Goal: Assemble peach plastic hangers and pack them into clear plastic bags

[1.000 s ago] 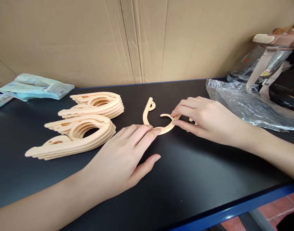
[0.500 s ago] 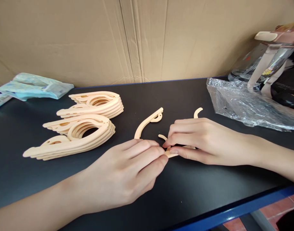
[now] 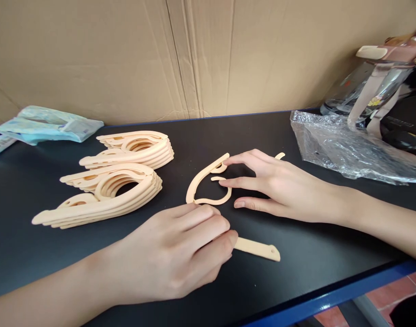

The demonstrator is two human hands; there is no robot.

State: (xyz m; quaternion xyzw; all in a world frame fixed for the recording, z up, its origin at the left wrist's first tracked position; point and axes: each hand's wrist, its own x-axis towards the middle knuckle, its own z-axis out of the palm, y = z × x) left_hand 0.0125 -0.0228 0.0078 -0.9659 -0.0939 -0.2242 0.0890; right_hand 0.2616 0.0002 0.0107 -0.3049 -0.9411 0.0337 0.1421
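Left hand [image 3: 194, 254]'s pinching the folding hanger [image 3: 205, 173], which lies between both hands; right hand [image 3: 272, 186] just opened from its pinch, fingers now spread by the hook [image 3: 216, 202], gripping nothing, so looks like the left's steadying it solo.

The left hand [image 3: 175, 247] is bare, with a smooth back, softly rounded knuckles and slender fingers. The right hand [image 3: 279, 186] is bare too, its fingers slim and tapering, with 1 short, rounded nail [image 3: 240, 204] plain on the thumb. The left forearm [image 3: 65, 284] and right forearm [image 3: 378, 210] are 2 smooth, slim, uncovered lengths, bare at the wrists and out to the edges of view.
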